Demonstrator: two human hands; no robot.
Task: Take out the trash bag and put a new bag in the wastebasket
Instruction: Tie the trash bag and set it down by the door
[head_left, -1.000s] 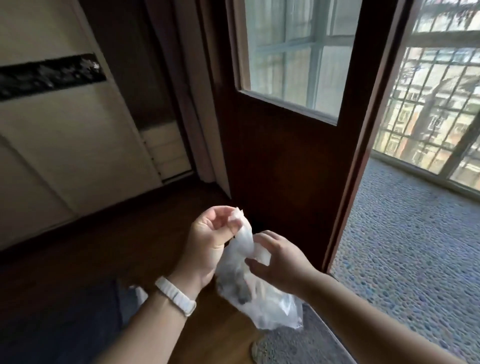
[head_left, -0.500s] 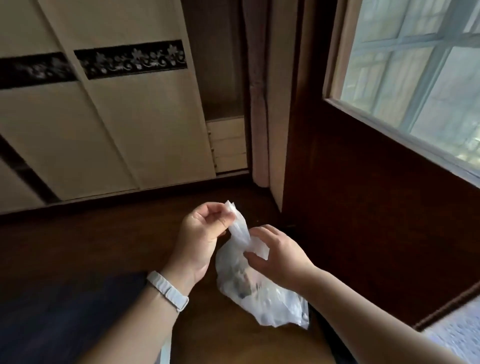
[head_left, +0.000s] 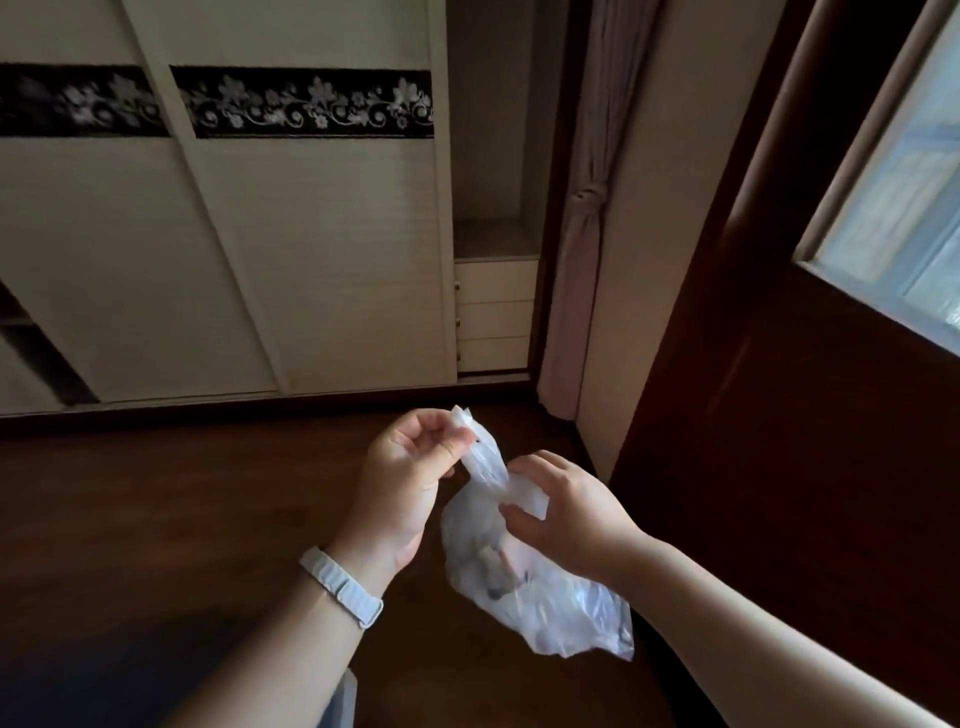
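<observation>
A small translucent white trash bag with some rubbish inside hangs in the air in front of me. My left hand, with a white wristband on the wrist, pinches the twisted top of the bag between thumb and fingers. My right hand grips the bag's neck just below that, fingers curled around the plastic. No wastebasket is in view.
Dark wooden floor lies below. A cream sliding wardrobe with a black floral band fills the far wall, with small drawers beside it. A tied curtain hangs at the corner. A dark wooden door with a window stands at the right.
The view has swung left, away from the open balcony doorway, toward the wardrobe. Both hands keep their hold on the bag's top in the same pose.
</observation>
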